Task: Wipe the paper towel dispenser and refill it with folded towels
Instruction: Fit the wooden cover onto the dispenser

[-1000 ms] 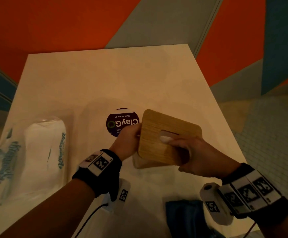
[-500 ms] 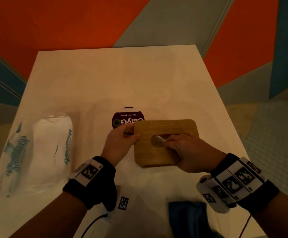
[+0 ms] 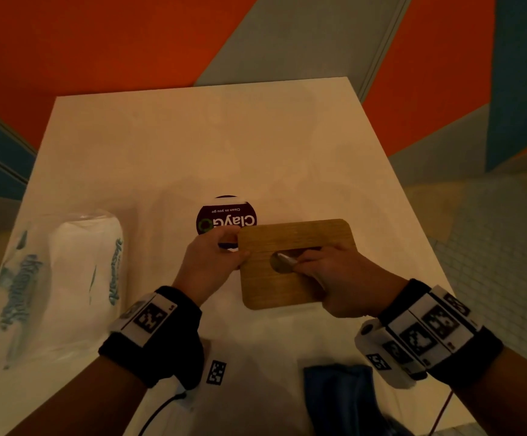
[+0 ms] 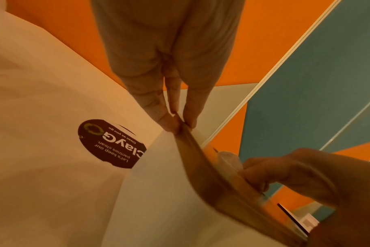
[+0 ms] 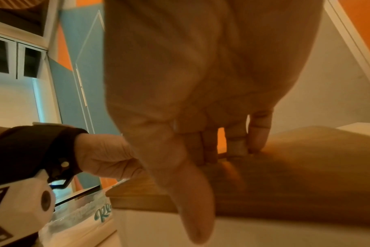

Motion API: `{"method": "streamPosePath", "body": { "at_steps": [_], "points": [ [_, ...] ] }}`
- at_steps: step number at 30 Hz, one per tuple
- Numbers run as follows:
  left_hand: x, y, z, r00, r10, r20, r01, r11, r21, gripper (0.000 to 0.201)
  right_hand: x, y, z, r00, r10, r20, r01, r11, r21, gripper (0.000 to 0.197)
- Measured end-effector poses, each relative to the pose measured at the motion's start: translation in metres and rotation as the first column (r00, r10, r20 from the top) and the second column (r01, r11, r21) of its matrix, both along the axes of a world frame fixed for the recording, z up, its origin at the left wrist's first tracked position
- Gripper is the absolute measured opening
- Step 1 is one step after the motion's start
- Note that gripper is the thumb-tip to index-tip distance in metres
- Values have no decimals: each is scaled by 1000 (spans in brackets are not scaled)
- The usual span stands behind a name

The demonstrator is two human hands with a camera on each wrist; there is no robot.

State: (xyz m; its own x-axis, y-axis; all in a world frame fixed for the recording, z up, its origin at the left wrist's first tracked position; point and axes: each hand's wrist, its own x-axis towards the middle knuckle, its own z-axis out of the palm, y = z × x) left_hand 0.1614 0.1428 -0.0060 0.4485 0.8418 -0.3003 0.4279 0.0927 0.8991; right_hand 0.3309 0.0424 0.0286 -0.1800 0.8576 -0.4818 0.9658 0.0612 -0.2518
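Pinching the left edge of the wooden dispenser lid (image 3: pixel 290 247) between thumb and fingertips, the left hand (image 3: pixel 208 262) reaches in from the lower left, wrist band behind it. To this hand's left lies the plastic-wrapped pack of folded towels (image 3: pixel 64 278) on the white table (image 3: pixel 193 146); just beyond its fingers sits a round dark sticker (image 3: pixel 224 215). The lid spans flat between both grips. On its right half rests the right hand (image 3: pixel 337 278), fingers curled into the lid's slot around a white towel tip (image 3: pixel 287 259). A blue cloth (image 3: pixel 337 394) lies nearer the body, below that wrist.
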Motion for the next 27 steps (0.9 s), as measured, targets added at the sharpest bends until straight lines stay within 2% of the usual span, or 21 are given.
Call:
{"method": "streamPosePath", "body": {
  "at_steps": [13, 18, 27],
  "points": [
    [7, 11, 7, 993, -71, -99, 68, 997, -35, 32, -3, 1, 0, 1000, -2, 28, 3, 1000, -24, 56],
    [5, 15, 3, 995, -67, -72, 60, 994, -96, 28, 2, -3, 1, 999, 18, 52, -18, 1000, -3, 55],
    [10, 14, 6, 989, -93, -110, 88, 995, -55, 27, 4, -3, -6, 1000, -7, 19, 7, 1000, -24, 51]
  ]
}}
